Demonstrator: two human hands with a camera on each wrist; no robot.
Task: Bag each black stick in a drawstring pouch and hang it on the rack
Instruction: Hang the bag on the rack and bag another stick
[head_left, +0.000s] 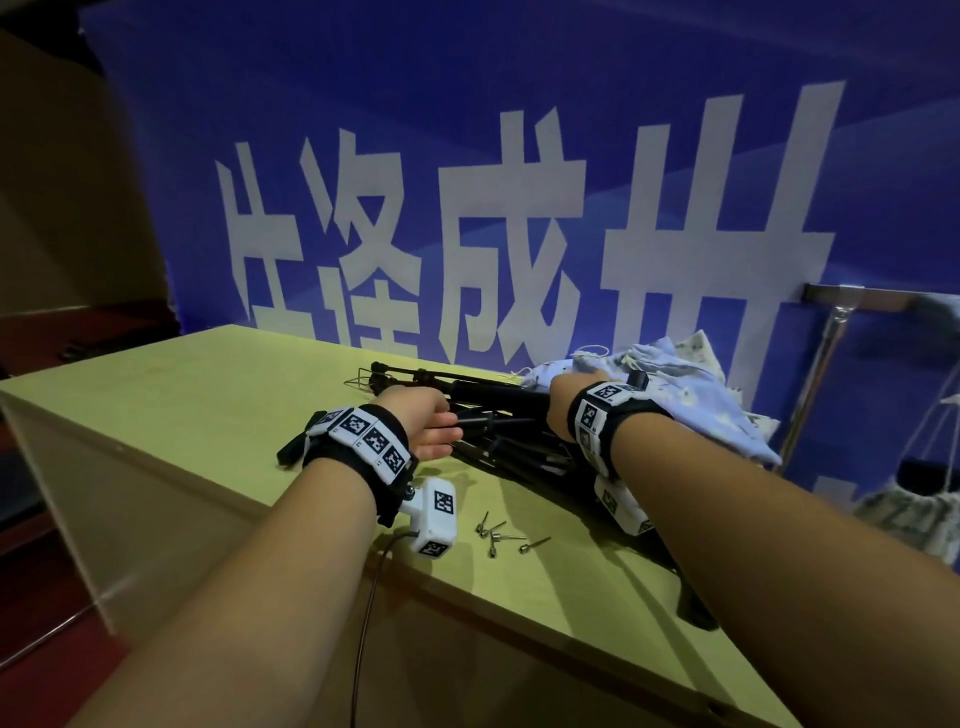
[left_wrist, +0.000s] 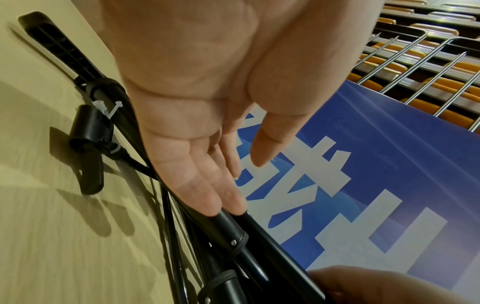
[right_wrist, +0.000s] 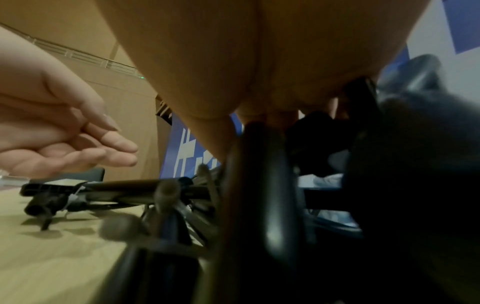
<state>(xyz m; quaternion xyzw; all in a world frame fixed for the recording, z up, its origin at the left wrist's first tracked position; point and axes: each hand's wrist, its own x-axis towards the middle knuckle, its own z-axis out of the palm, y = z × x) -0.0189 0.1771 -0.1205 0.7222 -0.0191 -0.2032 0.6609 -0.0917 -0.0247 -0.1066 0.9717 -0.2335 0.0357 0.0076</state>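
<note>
A heap of black sticks (head_left: 498, 431) lies on the yellow table (head_left: 182, 405), right of centre. My left hand (head_left: 451, 427) is open, fingers straight, and its fingertips (left_wrist: 228, 209) touch the end of one black stick (left_wrist: 231, 230). My right hand (head_left: 574, 397) reaches across the heap toward the pile of light floral pouches (head_left: 691, 405). Its fingers (right_wrist: 283, 115) dip down among the black sticks (right_wrist: 259, 185); whether they grip one is hidden. One filled pouch (head_left: 906, 514) hangs by its strings from the metal rack (head_left: 831, 332) at the right.
Several small metal needles (head_left: 498, 535) lie near the table's front edge. A blue banner (head_left: 467, 130) stands right behind the table. A clear panel (head_left: 52, 493) closes off the table's left end. A cable (head_left: 363, 623) hangs from my left wrist.
</note>
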